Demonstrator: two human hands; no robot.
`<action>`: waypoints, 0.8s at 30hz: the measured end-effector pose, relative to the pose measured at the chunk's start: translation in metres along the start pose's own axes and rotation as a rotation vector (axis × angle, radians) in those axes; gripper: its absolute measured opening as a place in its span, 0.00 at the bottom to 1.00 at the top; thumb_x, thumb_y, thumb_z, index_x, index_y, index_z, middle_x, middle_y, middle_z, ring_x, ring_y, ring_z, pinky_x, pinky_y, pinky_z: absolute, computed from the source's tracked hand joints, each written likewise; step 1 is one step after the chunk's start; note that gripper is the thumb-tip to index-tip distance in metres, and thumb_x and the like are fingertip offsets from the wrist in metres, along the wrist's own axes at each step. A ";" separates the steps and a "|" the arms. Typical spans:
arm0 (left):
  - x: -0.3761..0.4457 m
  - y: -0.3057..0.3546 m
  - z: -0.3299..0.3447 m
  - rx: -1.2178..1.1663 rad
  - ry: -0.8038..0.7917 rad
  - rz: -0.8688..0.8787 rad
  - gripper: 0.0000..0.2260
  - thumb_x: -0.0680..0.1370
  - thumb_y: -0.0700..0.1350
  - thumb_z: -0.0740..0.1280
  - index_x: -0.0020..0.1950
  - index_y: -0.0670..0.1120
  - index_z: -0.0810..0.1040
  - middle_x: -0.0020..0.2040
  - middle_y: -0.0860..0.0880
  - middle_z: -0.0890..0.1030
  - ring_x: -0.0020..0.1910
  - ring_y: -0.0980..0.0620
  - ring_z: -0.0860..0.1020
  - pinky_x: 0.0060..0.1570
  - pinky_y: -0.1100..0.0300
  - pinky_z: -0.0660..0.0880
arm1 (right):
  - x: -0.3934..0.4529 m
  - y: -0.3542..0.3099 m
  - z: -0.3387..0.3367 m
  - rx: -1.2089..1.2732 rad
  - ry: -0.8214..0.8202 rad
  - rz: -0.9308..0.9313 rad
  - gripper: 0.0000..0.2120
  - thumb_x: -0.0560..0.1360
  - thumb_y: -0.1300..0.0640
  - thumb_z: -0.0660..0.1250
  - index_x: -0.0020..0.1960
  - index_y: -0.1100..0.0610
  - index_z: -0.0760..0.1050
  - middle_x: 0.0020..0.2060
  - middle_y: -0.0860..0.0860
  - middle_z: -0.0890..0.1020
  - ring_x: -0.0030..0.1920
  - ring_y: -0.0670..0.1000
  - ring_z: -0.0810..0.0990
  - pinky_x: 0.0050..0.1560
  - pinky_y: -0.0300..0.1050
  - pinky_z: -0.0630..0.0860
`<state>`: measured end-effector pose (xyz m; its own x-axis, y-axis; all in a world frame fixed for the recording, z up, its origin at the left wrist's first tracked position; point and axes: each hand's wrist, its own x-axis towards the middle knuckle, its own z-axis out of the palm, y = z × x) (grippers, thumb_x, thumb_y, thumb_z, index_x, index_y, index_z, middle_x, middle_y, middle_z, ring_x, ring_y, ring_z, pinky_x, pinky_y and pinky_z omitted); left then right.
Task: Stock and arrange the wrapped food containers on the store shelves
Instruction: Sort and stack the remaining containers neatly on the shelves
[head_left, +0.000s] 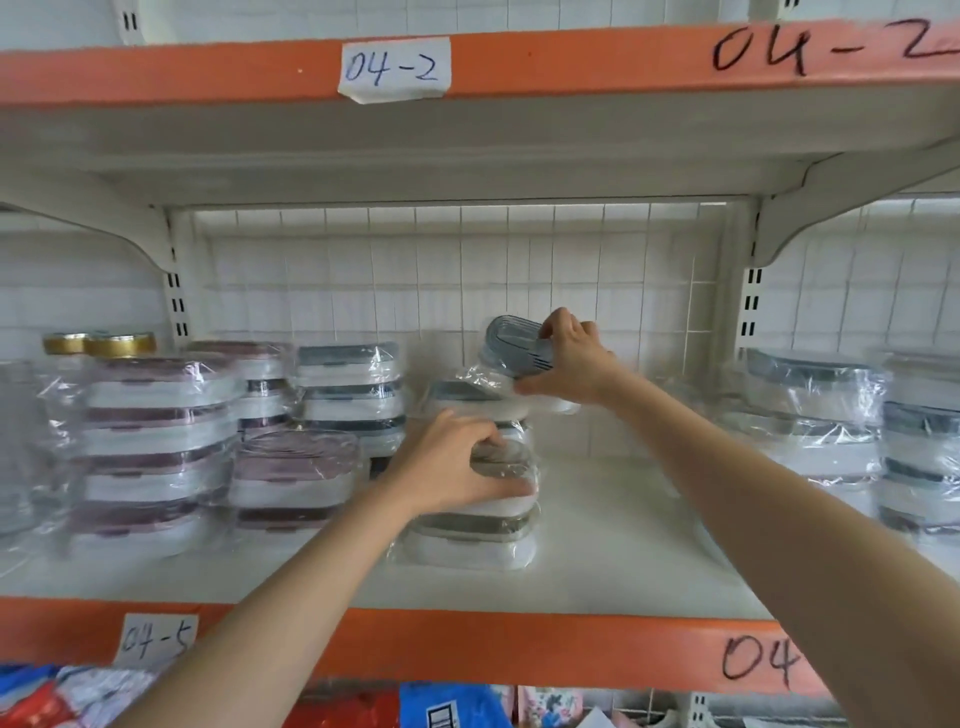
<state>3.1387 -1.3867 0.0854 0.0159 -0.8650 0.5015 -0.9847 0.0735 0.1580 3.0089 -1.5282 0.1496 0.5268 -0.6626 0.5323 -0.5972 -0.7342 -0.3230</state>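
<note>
A stack of wrapped white containers with grey lids (478, 530) stands in the middle of the white shelf (613, 545). My left hand (457, 462) rests against the side of this stack, fingers curled round an upper container. Above the stack, my right hand (571, 364) grips a wrapped blue-grey-lidded container (511, 345), tilted up on its edge. Its plastic wrap touches the top of the stack.
Stacks of pink-lidded containers (156, 452) and grey-lidded ones (350, 395) fill the shelf's left; jars with gold lids (98, 344) stand behind them. More blue-lidded stacks (815, 415) stand at the right. An orange-edged shelf (519, 62) hangs overhead. Bagged goods (452, 706) lie on the shelf below.
</note>
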 end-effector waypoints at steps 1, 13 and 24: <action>-0.004 -0.003 0.005 -0.029 0.038 0.028 0.26 0.64 0.67 0.72 0.51 0.49 0.81 0.48 0.55 0.81 0.50 0.54 0.76 0.52 0.62 0.69 | 0.009 -0.006 0.007 0.003 -0.004 -0.009 0.29 0.64 0.45 0.74 0.54 0.52 0.60 0.51 0.45 0.65 0.53 0.48 0.60 0.52 0.51 0.67; 0.006 -0.019 0.011 -0.019 0.069 0.039 0.27 0.62 0.72 0.67 0.51 0.54 0.80 0.47 0.61 0.76 0.51 0.57 0.71 0.51 0.63 0.67 | 0.050 -0.014 0.041 -0.133 -0.151 -0.106 0.30 0.77 0.42 0.61 0.75 0.47 0.56 0.70 0.52 0.63 0.70 0.56 0.60 0.68 0.56 0.60; 0.008 0.025 0.006 0.302 -0.145 -0.150 0.33 0.68 0.72 0.60 0.61 0.47 0.69 0.62 0.47 0.70 0.62 0.45 0.68 0.58 0.50 0.69 | -0.049 0.036 -0.048 -0.362 -0.170 -0.101 0.28 0.77 0.46 0.63 0.73 0.54 0.62 0.70 0.51 0.67 0.70 0.53 0.63 0.68 0.52 0.62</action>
<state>3.1130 -1.3945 0.0882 0.1607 -0.9182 0.3622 -0.9805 -0.1907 -0.0484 2.9326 -1.5151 0.1500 0.6681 -0.6268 0.4009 -0.6954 -0.7176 0.0371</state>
